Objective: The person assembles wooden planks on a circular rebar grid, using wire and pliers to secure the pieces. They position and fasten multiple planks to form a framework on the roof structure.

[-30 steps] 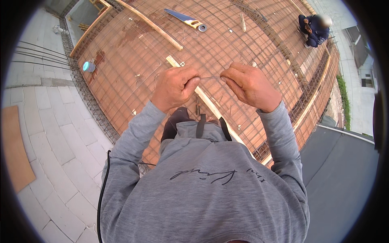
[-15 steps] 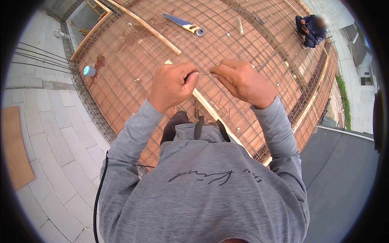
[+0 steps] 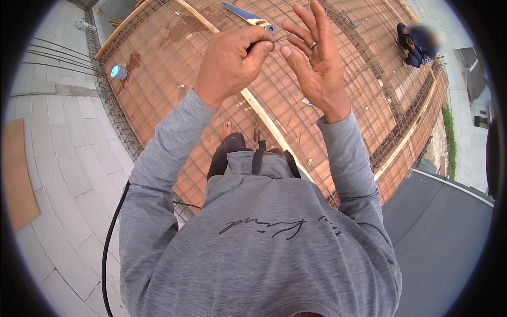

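My left hand (image 3: 232, 61) is raised in front of me, fingers closed around a thin dark piece of wire (image 3: 277, 40) whose end sticks out toward my right hand. My right hand (image 3: 314, 58) is held up beside it with palm and fingers spread apart; its thumb tip is close to the wire's end, and I cannot tell if they touch. A ring sits on one finger. Both arms wear grey sleeves. Below the hands lies a rusty rebar mesh (image 3: 174, 68) over reddish-brown formwork.
A long wooden strip (image 3: 269, 124) runs across the mesh under me. A handsaw (image 3: 248, 16) lies at the far end, a small blue-white container (image 3: 118, 72) at the left. Another person (image 3: 417, 42) crouches far right. Grey paving (image 3: 68, 153) is at left, a dark flat surface (image 3: 449, 238) at right.
Both hands rose higher in the view. The right hand, which pinched the wire with the left, has let go and spread its fingers; the left hand keeps the wire.
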Demonstrator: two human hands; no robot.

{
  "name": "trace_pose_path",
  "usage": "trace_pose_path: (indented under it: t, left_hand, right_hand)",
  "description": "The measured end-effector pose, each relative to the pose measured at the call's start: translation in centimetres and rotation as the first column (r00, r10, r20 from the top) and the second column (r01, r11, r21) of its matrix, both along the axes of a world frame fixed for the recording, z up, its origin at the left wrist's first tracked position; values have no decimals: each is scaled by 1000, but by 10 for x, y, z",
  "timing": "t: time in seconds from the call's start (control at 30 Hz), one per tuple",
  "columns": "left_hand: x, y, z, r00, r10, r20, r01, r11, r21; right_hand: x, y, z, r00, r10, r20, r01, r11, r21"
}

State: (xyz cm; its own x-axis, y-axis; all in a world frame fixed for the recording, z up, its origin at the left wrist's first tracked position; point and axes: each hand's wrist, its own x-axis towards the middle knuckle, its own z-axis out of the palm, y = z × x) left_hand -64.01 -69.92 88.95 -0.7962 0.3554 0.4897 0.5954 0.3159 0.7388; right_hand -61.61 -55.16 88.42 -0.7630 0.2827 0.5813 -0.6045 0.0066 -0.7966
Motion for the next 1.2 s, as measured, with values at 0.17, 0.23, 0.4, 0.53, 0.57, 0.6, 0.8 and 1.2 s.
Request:
trace_pose_path:
  t: [0.17, 0.23, 0.4, 0.53, 0.57, 0.6, 0.8, 1.2]
  left_hand:
    - [-47, 9, 29, 908, -267, 323, -1, 769, 639]
    - [-61, -3, 43, 945, -188, 267, -67, 687, 723]
    - [-116, -77, 79, 977, 71, 202, -210, 481, 851]
    - [-167, -210, 84, 981, 166, 100, -174, 523, 835]
    - [-180, -245, 79, 987, 154, 47, -125, 543, 831]
    - [-192, -279, 74, 973, 197, 119, -207, 526, 825]
    - [-244, -415, 50, 806, 362, 468, -585, 367, 723]
    - [-211, -466, -84, 566, 221, 794, -814, 0, 581]
  right_hand:
    - [-19, -28, 0, 865, 442, 238, -422, 897, -130]
    - [-30, -31, -11, 960, 281, -24, -276, 954, 114]
    - [-47, 21, -43, 958, 255, 128, -280, 757, 591]
    - [-45, 48, -53, 951, 259, 170, -306, 707, 637]
    - [-42, 51, -53, 954, 221, 204, -301, 708, 639]
    - [-40, 53, -53, 949, 230, 216, -316, 677, 665]
    - [-46, 16, -65, 881, 92, 463, -394, 684, 614]
    - [-83, -100, -27, 792, 38, 610, -553, 468, 689]
